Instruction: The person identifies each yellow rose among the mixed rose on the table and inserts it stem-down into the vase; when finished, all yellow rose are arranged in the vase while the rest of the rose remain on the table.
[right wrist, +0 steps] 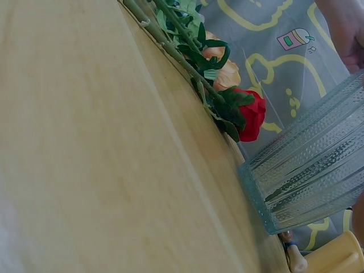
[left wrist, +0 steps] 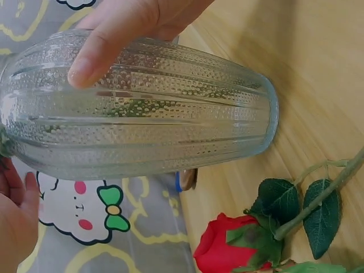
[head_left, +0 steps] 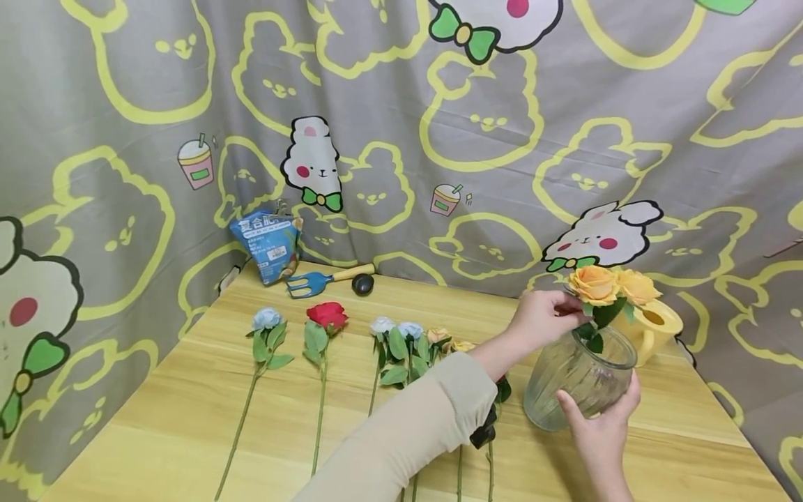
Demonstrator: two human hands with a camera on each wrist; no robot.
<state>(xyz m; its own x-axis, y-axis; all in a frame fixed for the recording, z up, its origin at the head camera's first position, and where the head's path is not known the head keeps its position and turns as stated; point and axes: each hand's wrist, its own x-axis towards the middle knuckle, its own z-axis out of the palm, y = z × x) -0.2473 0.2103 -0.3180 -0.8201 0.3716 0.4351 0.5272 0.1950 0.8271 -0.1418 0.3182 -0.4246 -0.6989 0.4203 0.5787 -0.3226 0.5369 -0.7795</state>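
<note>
My left hand [head_left: 552, 314] pinches a yellow rose [head_left: 593, 284] just under its bloom, over the mouth of a ribbed glass vase [head_left: 580, 383]. Another yellow rose [head_left: 638, 287] stands beside it, with leaves hanging at the rim. My right hand [head_left: 605, 425] grips the vase low on its near right side; the left wrist view shows its thumb [left wrist: 88, 68] lying along the glass. Green stems show blurred through the vase wall. A red rose [left wrist: 224, 244] lies on the table near the vase, mostly hidden behind my left arm in the head view.
A yellow watering can [head_left: 661, 321] stands right behind the vase. Blue [head_left: 268, 318] and red [head_left: 327, 315] roses, plus several other flowers, lie left on the wooden table [head_left: 176, 418]. A blue bag [head_left: 266, 247], hand fork [head_left: 310, 283] and round black object [head_left: 362, 284] sit near the curtain.
</note>
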